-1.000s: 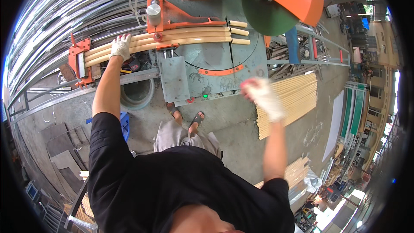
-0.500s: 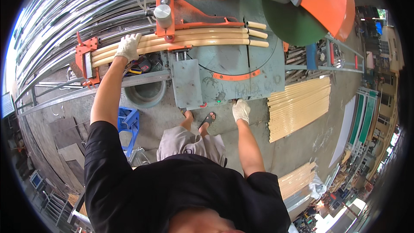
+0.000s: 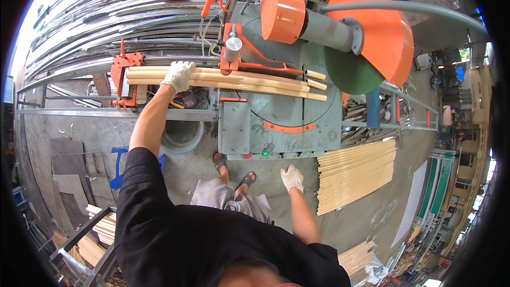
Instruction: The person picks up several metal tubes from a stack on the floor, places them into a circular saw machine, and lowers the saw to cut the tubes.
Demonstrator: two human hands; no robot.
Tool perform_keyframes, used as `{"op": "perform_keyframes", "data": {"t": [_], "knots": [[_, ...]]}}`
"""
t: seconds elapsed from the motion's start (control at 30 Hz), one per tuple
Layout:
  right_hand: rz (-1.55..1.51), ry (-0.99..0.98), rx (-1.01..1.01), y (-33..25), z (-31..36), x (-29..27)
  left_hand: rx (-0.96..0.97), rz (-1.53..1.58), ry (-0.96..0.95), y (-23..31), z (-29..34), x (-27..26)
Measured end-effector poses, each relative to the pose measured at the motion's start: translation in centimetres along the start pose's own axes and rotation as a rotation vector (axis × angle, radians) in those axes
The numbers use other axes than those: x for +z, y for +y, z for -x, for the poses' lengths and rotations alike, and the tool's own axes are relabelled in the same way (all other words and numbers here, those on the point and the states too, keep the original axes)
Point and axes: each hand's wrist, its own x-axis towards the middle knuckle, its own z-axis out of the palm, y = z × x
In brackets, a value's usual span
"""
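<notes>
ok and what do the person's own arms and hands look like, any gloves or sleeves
The left hand and right hand each wear an off-white fabric glove ending around the wrist. The forearms are bare, and loose black short sleeves cover the upper arms. No markings can be made out on either.

Gloved left grip (image 3: 179, 76) on cream tubes (image 3: 239, 83) across saw table (image 3: 287, 141)

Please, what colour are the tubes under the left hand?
The tubes are pale cream-yellow; the head view shows this best.
</notes>
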Motion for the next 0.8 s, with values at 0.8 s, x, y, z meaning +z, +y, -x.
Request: {"op": "perform_keyframes", "data": {"t": [0.8], "knots": [[0.048,-0.361,-0.025,3.7,4.2,5.9,-1.164,0.355,-0.623,14.6,56.1,-8.3]]}}
